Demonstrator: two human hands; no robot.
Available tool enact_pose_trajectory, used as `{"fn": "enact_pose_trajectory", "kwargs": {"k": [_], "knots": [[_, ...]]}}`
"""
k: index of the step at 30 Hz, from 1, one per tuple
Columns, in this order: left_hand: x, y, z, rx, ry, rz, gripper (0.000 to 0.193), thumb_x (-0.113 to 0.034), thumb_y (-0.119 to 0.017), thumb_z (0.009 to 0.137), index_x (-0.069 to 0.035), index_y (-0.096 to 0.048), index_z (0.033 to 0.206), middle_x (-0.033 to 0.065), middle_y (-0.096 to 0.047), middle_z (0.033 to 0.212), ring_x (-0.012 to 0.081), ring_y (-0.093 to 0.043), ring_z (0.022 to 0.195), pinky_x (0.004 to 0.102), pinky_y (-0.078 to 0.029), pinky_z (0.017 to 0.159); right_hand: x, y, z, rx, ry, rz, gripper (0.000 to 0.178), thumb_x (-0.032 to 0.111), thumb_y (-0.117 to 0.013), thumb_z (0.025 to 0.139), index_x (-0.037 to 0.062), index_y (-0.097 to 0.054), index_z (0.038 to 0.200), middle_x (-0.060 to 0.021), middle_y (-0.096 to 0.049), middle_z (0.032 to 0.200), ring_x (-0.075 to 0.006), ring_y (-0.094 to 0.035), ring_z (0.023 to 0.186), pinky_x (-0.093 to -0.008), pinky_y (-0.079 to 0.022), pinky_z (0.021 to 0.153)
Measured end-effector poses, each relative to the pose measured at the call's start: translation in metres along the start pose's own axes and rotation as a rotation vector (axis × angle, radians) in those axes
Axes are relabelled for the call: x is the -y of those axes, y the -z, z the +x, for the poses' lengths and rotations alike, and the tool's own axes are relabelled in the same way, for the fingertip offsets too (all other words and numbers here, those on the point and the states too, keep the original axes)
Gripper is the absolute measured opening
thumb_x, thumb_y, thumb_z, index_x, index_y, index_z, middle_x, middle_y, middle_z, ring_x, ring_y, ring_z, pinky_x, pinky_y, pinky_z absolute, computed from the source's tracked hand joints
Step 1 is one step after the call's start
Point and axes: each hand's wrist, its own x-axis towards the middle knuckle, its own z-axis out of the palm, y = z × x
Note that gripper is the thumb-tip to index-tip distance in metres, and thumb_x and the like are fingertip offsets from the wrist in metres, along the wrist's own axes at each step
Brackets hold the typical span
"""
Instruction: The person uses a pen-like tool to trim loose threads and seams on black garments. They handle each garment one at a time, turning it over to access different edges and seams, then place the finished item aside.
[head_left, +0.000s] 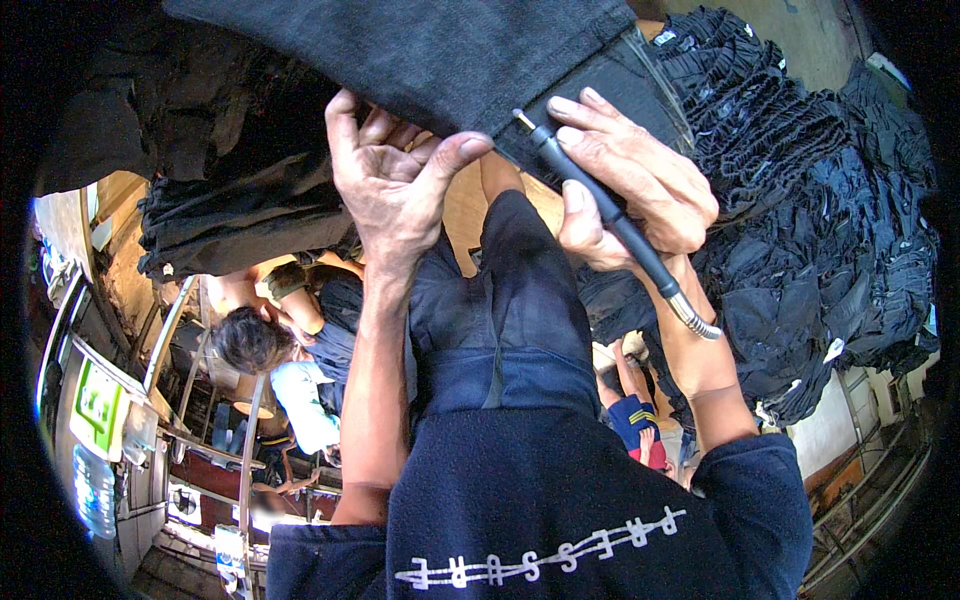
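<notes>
A dark denim garment [430, 60] stretches across the top, its lower edge and a seamed band near my hands. My left hand [390, 185] is closed at that edge, palm showing, with the thumb along the fabric and some fingertips hidden behind it. In my right hand [640, 185] lies a slim black rotary tool handpiece [607, 205], with a metal tip up by the garment's edge and a ribbed metal end trailing over my forearm. The fingers of this hand rest against the seamed band. Whether the tip touches the cloth, I cannot tell.
Dark garments lie heaped at the right [810, 220], and more dark cloth [240, 225] hangs at the left. A person in a light blue top [305, 400] is at lower left; another in blue shorts [630, 415] is beyond my right arm. A plastic bottle [93, 490] stands far left.
</notes>
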Motion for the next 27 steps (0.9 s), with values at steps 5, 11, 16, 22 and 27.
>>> {"fn": "enact_pose_trajectory", "kwargs": {"k": [5,11,16,22,27], "knots": [[-0.0013,0.0005,0.0004,0.024,-0.007,0.018,0.086,0.016,-0.084,0.084,-0.002,-0.031,0.15,0.0214,-0.061,0.134,0.0321,-0.067,0.126,0.0463,-0.064,0.105,-0.0018,-0.0021,-0.0013,-0.021,0.024,-0.051,0.028,0.002,-0.069,0.082,-0.0123,-0.076,0.104,-0.0272,-0.079,0.094,-0.0422,-0.081,0.098,-0.0565,-0.064,0.096],[0.0005,-0.0001,-0.0004,0.0,0.011,0.038,0.087,0.016,-0.083,0.084,-0.002,-0.029,0.15,0.0201,-0.061,0.132,0.0315,-0.067,0.123,0.0461,-0.065,0.104,-0.0029,-0.0018,-0.0013,-0.08,-0.026,-0.05,0.03,-0.003,-0.073,0.073,-0.0063,-0.079,0.102,-0.0198,-0.08,0.092,-0.0363,-0.082,0.095,-0.0514,-0.065,0.096],[0.0023,0.001,-0.0004,0.018,-0.002,0.015,0.087,0.018,-0.081,0.084,-0.002,-0.028,0.151,0.0203,-0.057,0.136,0.0311,-0.064,0.127,0.0471,-0.066,0.102,-0.0031,0.0014,-0.0013,-0.082,-0.031,-0.108,0.028,0.001,-0.072,0.078,-0.0088,-0.078,0.103,-0.0247,-0.08,0.095,-0.0387,-0.082,0.098,-0.0536,-0.064,0.097],[0.001,0.0014,-0.0006,0.023,-0.004,0.003,0.087,0.018,-0.081,0.085,-0.003,-0.028,0.151,0.0186,-0.058,0.133,0.0315,-0.065,0.126,0.0478,-0.066,0.102,-0.0031,0.0012,-0.0014,-0.011,0.027,-0.038,0.026,0.008,-0.073,0.086,-0.0104,-0.077,0.104,-0.0248,-0.079,0.095,-0.0403,-0.081,0.099,-0.0548,-0.064,0.097],[0.0021,0.0013,-0.0007,0.027,-0.007,0.012,0.087,0.017,-0.081,0.085,-0.004,-0.029,0.151,0.017,-0.06,0.131,0.0302,-0.067,0.124,0.0459,-0.066,0.101,-0.0003,0.0009,0.0009,0.077,0.037,0.017,0.023,0.006,-0.075,0.082,-0.0062,-0.079,0.101,-0.0175,-0.08,0.091,-0.0372,-0.082,0.097,-0.0521,-0.065,0.096]]}}
